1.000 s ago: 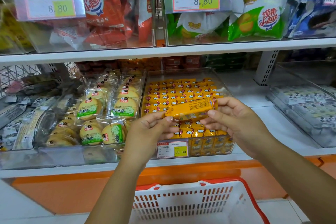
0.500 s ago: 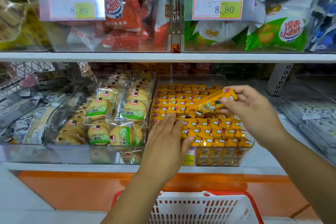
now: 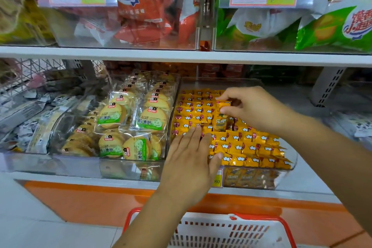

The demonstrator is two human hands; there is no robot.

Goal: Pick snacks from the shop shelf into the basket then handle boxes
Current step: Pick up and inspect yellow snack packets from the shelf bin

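One orange snack packet (image 3: 220,123) hangs pinched between the right hand's (image 3: 255,108) fingers (image 3: 226,110).

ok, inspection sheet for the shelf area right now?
Surface: white shelf, with a clear bin on it.
Job's things: yellow packets fill the bin; basket below.
Clutter: biscuit packs in the next bin; green bags above.
Grippers: left hand flat on the packets; right hand pinches one packet.
Cables: nothing seen.
Surroundings: orange base panel.
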